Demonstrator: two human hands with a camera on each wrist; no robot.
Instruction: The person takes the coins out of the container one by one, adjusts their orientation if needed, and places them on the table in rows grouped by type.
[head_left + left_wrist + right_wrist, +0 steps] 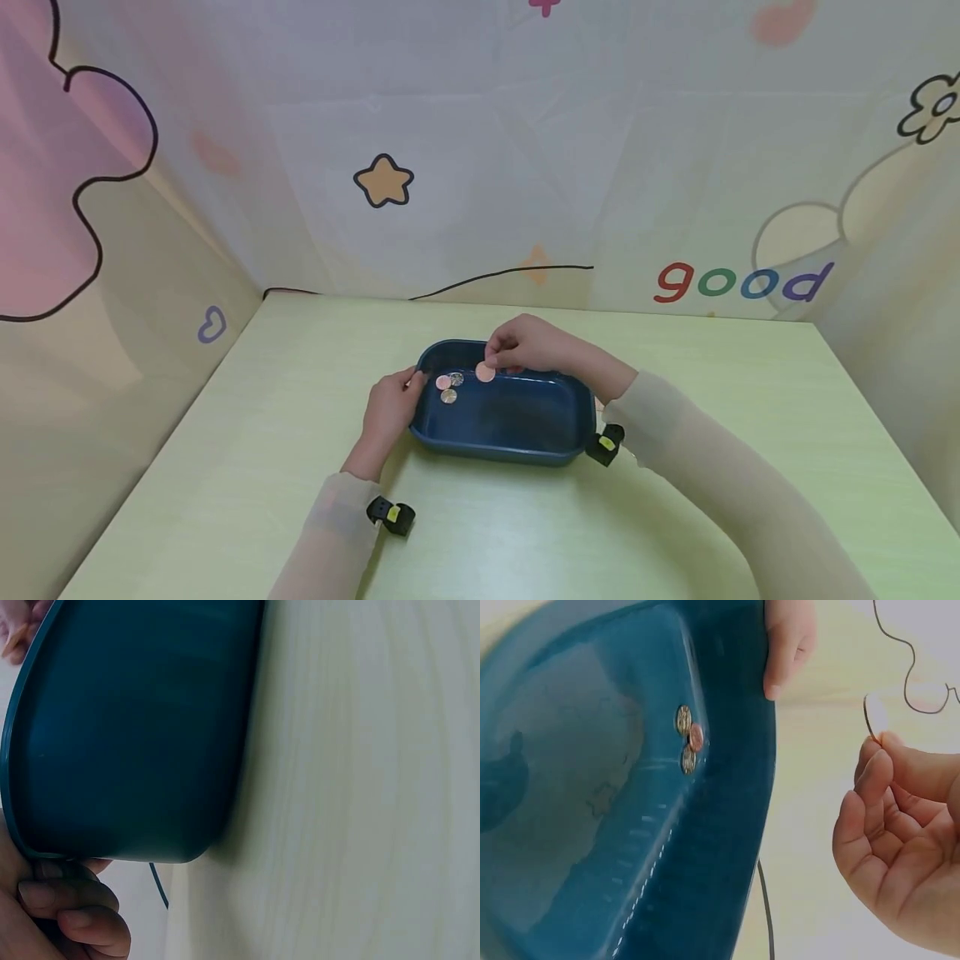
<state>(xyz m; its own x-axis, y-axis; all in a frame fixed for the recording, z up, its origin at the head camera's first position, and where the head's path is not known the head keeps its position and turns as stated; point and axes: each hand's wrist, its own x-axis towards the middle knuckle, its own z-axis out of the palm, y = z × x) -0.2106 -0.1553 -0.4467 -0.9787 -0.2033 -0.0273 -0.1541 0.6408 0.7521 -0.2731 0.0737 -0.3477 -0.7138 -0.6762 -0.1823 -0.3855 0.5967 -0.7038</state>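
Observation:
A dark blue rectangular dish [517,417] with rounded corners stands on the table. My left hand [388,408] grips its left end, thumb on the rim and fingers [71,900] curled against the outer side. Between thumb and fingertips, my right hand [536,346] pinches a copper-coloured coin [486,372] near the far rim. The right wrist view catches this coin [871,716] almost edge-on, with the other fingers curled. On the dish floor near the left end lie a copper coin [696,738] and two shinier coins, one above it [683,719] and one below [688,759].
The pale wood-grain table [247,467] extends around the dish. A printed cloth [465,192] hangs behind and at the sides. Black cameras [396,517] are strapped to both wrists over light sleeves, the right one [606,444] beside the dish's near right corner.

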